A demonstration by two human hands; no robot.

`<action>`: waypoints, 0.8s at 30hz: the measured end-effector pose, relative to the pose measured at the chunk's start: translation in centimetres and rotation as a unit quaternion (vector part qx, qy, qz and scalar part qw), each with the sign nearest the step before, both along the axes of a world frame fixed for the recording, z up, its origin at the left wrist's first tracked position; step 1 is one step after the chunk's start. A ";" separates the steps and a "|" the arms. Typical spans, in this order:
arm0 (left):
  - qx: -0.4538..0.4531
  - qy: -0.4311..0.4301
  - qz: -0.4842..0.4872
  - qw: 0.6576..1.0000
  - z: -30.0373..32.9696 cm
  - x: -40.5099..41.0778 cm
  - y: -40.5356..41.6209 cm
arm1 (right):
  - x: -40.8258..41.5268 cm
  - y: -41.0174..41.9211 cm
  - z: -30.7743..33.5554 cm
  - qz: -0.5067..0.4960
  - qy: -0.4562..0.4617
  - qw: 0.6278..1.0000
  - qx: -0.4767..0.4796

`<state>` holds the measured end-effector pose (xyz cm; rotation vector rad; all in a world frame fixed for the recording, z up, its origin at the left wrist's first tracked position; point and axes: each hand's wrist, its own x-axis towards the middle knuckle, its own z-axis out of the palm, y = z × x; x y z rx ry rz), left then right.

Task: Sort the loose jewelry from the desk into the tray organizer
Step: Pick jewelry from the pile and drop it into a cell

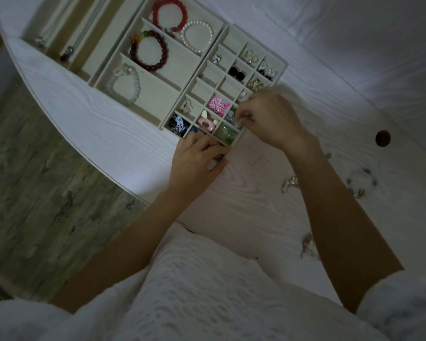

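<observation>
A cream tray organizer (208, 70) with many small compartments lies on the white desk (256, 205). It holds earrings, a pink flower piece (218, 105) and a green piece (225, 132). My right hand (268, 119) hovers over the tray's near right corner, fingertips pinched on a small pale piece I cannot make out. My left hand (197, 161) rests at the tray's near edge, fingers curled against it. Loose jewelry (362, 183) lies on the desk to the right of my right forearm.
A second tray (172, 77) to the left holds a red bracelet (169, 14), a dark red one (150, 51), a pearl one (197, 36) and a clear one (127, 86). A necklace tray (59, 33) sits far left. A cable hole (382, 138) opens at right. The desk edge curves at left.
</observation>
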<state>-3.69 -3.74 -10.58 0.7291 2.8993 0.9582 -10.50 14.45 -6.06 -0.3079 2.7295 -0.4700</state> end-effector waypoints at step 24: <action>-0.009 -0.025 -0.005 1.000 0.1 -0.2 0.0 | 0.8 -1.6 -0.8 -0.086 0.062 0.992 0.064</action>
